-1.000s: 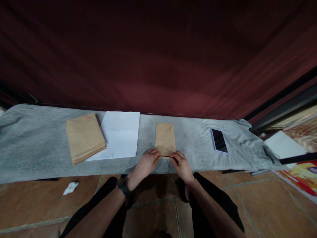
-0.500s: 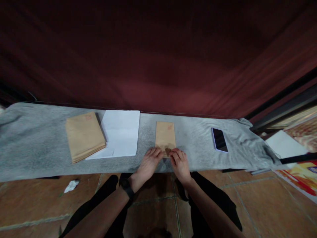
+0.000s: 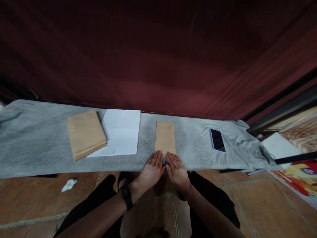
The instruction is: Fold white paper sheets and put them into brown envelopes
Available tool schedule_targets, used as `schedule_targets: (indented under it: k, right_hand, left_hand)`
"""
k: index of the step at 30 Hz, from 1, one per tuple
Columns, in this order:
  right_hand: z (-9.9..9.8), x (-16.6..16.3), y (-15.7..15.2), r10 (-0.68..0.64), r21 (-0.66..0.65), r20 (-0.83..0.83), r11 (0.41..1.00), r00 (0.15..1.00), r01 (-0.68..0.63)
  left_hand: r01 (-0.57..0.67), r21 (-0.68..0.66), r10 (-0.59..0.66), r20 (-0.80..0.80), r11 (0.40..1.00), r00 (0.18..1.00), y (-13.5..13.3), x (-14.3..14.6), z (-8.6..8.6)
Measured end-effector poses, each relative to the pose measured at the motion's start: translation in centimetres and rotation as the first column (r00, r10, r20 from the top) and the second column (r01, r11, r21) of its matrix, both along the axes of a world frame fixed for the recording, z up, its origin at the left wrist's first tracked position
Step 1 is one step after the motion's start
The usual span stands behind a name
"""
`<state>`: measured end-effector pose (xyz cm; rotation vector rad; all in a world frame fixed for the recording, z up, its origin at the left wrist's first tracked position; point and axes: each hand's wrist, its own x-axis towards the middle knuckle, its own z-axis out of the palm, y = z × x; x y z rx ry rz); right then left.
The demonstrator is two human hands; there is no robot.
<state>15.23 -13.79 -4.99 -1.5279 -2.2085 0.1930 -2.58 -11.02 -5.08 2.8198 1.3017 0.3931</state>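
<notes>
1. Right below the camera, two bare forearms reach forward over a reddish tiled floor (image 3: pixel 223 185). A black watch (image 3: pixel 127 197) sits on the left wrist, and a crumpled white scrap (image 3: pixel 69 185) lies on the tiles to the left.
2. The left hand (image 3: pixel 151 168) and right hand (image 3: pixel 177 169) lie flat, palms down, fingers straight and gripping nothing. They are side by side and almost touching.
3. Both sets of fingertips rest on the near end of a single brown envelope (image 3: pixel 165 137). It lies flat, pointing away, at the middle of a table covered in grey cloth (image 3: pixel 37 145), near the front edge.
4. Left of it are white paper sheets (image 3: pixel 122 132), and touching their left side is a stack of brown envelopes (image 3: pixel 85 134).
5. Well apart on the right lies a dark phone (image 3: pixel 217 140), screen up.
6. Behind the table hangs a dark red curtain (image 3: pixel 158 66).
</notes>
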Motion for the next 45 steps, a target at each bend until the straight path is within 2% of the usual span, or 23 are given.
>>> schedule_targets:
  k: [7,14,20,25,30,39,45]
  right_hand:
    - [-0.6,2.1,-0.4,-0.041,0.033,0.048,0.999,0.998,0.040]
    - [-0.8,2.8,-0.6,-0.073,0.050,0.052,0.996,0.996,0.070]
    - [-0.4,2.1,-0.6,-0.091,0.068,0.046,0.994,0.995,0.088]
    - [-0.5,1.4,-0.5,-0.047,0.031,0.015,0.998,0.999,0.046]
    - [-0.8,0.4,-0.3,0.039,0.017,0.024,0.999,0.999,-0.039]
    - [-1.2,0.9,-0.5,-0.072,0.068,0.102,0.996,0.992,0.066]
    - [-1.2,0.9,-0.5,-0.123,0.125,0.130,0.986,0.984,0.106]
  left_hand:
    - [-0.078,0.002,0.077,0.052,0.997,0.996,-0.1,-0.8,-0.3]
    - [-0.128,0.005,0.128,0.060,0.992,0.990,-0.1,-1.2,0.3]
    - [0.014,-0.011,-0.013,0.079,1.000,0.997,-0.2,1.2,0.9]
    - [-0.024,-0.028,0.026,0.059,0.999,0.998,-0.4,2.3,0.6]
    - [-0.014,0.013,0.014,0.003,1.000,1.000,-0.4,1.2,0.2]
    - [-0.085,-0.017,0.085,0.006,0.996,0.996,-0.1,-0.4,0.3]
    - [-0.144,-0.062,0.150,0.113,0.988,0.982,0.8,-0.9,1.0]
